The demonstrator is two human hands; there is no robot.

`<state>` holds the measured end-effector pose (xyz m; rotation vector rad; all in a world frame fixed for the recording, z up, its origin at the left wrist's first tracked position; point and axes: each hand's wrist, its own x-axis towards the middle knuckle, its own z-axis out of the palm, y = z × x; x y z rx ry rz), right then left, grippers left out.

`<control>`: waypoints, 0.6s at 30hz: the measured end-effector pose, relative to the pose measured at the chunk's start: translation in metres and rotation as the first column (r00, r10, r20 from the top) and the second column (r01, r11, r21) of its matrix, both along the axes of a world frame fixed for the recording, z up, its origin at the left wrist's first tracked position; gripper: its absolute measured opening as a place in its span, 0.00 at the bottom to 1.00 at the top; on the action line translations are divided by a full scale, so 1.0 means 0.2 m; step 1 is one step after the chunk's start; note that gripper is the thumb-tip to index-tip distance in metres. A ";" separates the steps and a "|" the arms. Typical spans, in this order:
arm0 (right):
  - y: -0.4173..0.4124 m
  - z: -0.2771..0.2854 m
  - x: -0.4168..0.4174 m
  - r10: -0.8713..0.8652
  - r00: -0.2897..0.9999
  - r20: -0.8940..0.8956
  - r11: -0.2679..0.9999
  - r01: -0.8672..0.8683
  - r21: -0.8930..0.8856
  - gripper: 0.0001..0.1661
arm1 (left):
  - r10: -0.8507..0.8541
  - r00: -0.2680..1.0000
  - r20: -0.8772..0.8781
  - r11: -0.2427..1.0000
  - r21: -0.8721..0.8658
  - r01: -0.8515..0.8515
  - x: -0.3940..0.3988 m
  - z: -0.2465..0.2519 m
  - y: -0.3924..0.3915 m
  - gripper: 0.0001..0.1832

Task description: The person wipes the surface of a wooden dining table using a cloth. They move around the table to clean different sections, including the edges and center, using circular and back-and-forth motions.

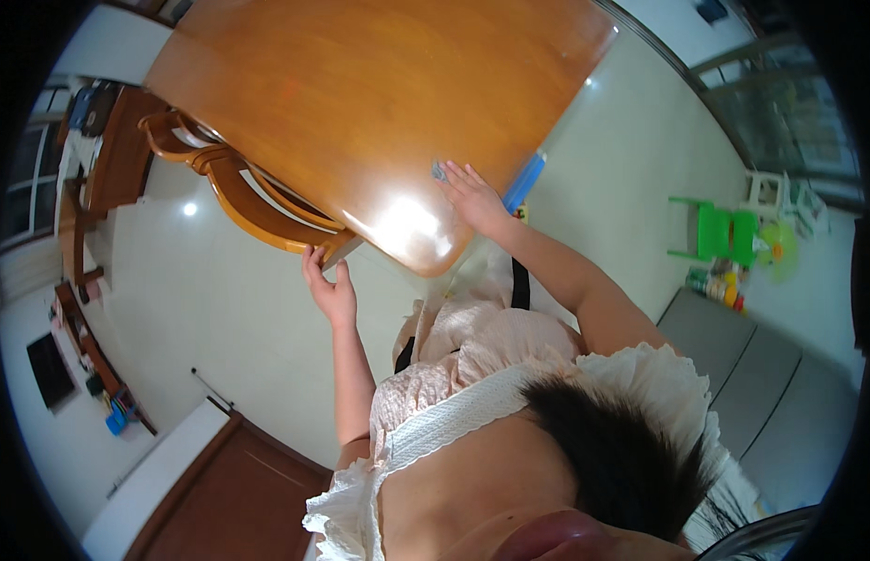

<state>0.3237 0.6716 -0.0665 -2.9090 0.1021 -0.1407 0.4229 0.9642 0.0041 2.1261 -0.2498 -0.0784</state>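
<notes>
My right hand [471,199] lies almost flat on the glossy wooden table [351,91], near its close corner. Under and beside its fingertips is a small grey cloth [439,171], mostly covered by the hand. My left hand [331,286] is raised by the end of a carved wooden chair back [256,224], fingers apart and holding nothing. Its fingertips overlap the chair's top rail; whether they touch it I cannot tell. That chair stands along the table's left side.
Something blue [525,184] juts out beside the table's right edge. A green plastic chair [723,231] stands on the pale floor to the right, near a grey sofa [765,379]. Low at left is a brown wooden door [231,491]; a wooden cabinet [119,147] stands at far left.
</notes>
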 end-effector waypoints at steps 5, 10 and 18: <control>-0.46 0.03 0.18 0.014 0.994 -0.107 0.994 -0.026 -0.106 0.31 | 0.219 0.968 0.123 0.957 0.167 -0.238 -0.08 0.04 -0.20 0.27; -1.30 -0.28 0.36 -0.458 0.860 0.226 0.236 -0.127 0.963 0.20 | 0.524 0.851 0.037 0.816 0.266 -0.514 -0.38 -0.08 -0.40 0.36; -2.42 -0.43 0.03 -0.636 0.740 0.218 0.757 0.653 -0.010 0.20 | 0.720 0.624 -0.304 0.694 0.309 -0.651 -0.75 -0.32 -0.59 0.43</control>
